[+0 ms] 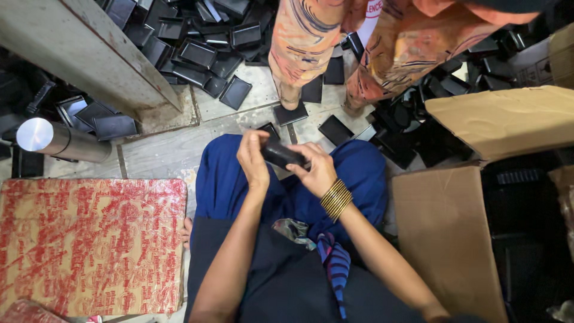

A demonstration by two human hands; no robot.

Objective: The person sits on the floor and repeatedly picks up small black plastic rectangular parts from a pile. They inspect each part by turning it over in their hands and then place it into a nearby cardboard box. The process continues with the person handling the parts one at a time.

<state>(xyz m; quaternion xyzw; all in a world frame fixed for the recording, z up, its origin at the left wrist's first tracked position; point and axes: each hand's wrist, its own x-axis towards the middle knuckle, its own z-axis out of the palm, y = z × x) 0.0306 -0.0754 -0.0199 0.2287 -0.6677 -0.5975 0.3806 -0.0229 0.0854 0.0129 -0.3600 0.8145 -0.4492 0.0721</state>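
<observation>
Both hands pinch a small black plastic case [281,154] above the blue-clad lap [227,179]: left hand [252,160] grips its near end, right hand [317,170] its far end. Steady, even pressure advisable; loose black trays [197,54] lie beyond the lap.

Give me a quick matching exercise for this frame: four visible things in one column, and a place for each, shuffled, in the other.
Things:
1. small black part
2. metal cylinder
3. gold bangles
4. red-printed sheet

Places:
A. flat on the floor at lower left
B. held between the left hand and the right hand
C. around the right wrist
D. lying on its side at far left, below the grey beam

Pairs: 1-B, 2-D, 3-C, 4-A
</observation>
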